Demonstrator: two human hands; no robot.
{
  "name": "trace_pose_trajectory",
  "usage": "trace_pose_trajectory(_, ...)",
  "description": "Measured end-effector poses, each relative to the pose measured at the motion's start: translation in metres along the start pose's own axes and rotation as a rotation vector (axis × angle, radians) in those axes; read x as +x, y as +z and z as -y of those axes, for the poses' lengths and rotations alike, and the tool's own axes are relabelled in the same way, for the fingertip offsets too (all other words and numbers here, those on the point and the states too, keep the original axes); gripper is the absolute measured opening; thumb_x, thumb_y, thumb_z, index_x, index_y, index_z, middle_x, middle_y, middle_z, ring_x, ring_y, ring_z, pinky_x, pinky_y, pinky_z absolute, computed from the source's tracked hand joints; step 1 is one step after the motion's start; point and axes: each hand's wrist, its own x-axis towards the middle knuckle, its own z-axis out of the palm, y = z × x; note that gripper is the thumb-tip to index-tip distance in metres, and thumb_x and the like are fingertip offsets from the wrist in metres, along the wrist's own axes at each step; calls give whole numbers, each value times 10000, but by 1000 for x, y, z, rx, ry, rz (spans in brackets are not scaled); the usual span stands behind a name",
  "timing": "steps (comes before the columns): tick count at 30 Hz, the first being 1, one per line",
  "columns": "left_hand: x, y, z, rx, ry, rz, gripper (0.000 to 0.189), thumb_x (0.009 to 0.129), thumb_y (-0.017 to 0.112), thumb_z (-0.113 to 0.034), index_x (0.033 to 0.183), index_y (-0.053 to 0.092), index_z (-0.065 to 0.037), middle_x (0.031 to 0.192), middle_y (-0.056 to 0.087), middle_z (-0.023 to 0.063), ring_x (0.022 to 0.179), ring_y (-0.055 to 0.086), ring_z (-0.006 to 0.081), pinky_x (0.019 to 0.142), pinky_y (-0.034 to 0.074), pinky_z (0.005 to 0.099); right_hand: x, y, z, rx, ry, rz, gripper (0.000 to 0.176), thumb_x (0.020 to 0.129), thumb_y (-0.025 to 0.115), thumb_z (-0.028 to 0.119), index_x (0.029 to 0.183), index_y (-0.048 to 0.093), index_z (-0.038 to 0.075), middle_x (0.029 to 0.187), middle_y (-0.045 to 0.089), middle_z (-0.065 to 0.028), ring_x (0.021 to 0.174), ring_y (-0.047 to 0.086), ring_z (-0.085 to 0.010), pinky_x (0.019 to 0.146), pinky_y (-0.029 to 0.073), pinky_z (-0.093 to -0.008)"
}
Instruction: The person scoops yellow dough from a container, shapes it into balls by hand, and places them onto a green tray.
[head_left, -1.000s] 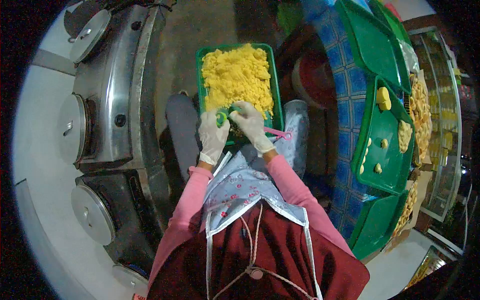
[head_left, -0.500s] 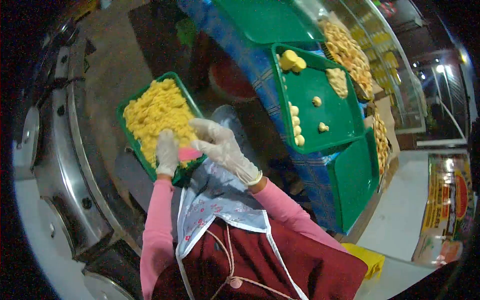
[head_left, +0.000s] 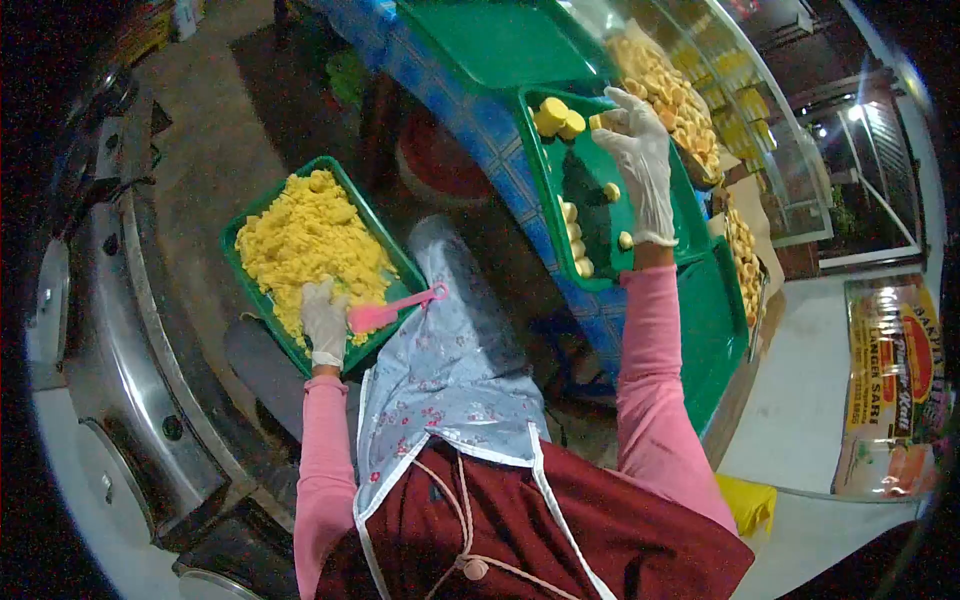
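In the head view, the right hand (head_left: 640,155), gloved in white, is raised over a green tray (head_left: 598,225) on the blue-patterned surface (head_left: 592,312). Its grip is together on a small yellow piece (head_left: 597,122), pinched at the fingertips. Just beside this piece lie thick yellow discs (head_left: 552,116), in the tray's far left corner. A row of pale rounds (head_left: 574,242) lines the tray's left edge, and two small lumps (head_left: 612,191) sit apart from each other in the middle (part of the tray is hidden behind the glove).

The left hand (head_left: 325,322), also gloved, rests at the near end of a yellow crumbly mass (head_left: 310,230), which is heaped in another green tray, the lower one (head_left: 254,288), close to the person's knees. Whether this grip is apart or together I cannot tell, as the fingertips merge with the crumbs. A pink scoop (head_left: 372,317) lies just to its right, near the tray's corner, its handle reaching across the rim toward the floral apron (head_left: 450,385).

More green trays flank the one on the surface, one beyond it (head_left: 505,45) and one nearer (head_left: 702,335). To their right are heaps of golden pastries (head_left: 690,120), beside a glass case (head_left: 790,160). A metal appliance (head_left: 150,370) stands at the far left.
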Motion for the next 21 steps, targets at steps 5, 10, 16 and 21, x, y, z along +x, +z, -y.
trace_pose_trajectory(5, -4, -5, -10, -46, -65, -16, 417, 743, 713, -121, 1128, 661, 30, 998, 535, 204, 919, 565, 392, 784, 461, 446, 31, 29, -37, -34, -42, 9, 686, 686, 800, 64, 1338, 585, 91, 1049, 708, -102, 892, 660, -185, 797, 541, -314)
trace_pose_trajectory(10, -5, -4, -11, -47, -30, -39, 422, 746, 723, -116, 1139, 658, 24, 1004, 535, 196, 916, 564, 375, 782, 463, 448, 31, 35, -45, -123, -102, -47, 733, 674, 826, 61, 1358, 564, 83, 1130, 699, -151, 982, 680, -250, 856, 558, -347)
trace_pose_trajectory(16, -14, -6, -9, 58, 84, -65, 413, 871, 572, -90, 1263, 568, 40, 1141, 559, 236, 1017, 542, 391, 919, 448, 449, 8, 1, 13, -239, -370, -65, 467, 834, 724, 69, 1291, 632, 33, 1294, 648, -121, 1177, 611, -225, 1034, 465, -347)
trace_pose_trajectory(21, -27, -9, -23, 205, 78, -43, 477, 869, 523, -58, 1329, 493, 67, 1225, 562, 228, 1085, 539, 395, 942, 452, 441, -95, 58, 111, 235, -616, -162, 304, 844, 624, -70, 1133, 691, -3, 1119, 720, -125, 1037, 688, -244, 891, 547, -348)
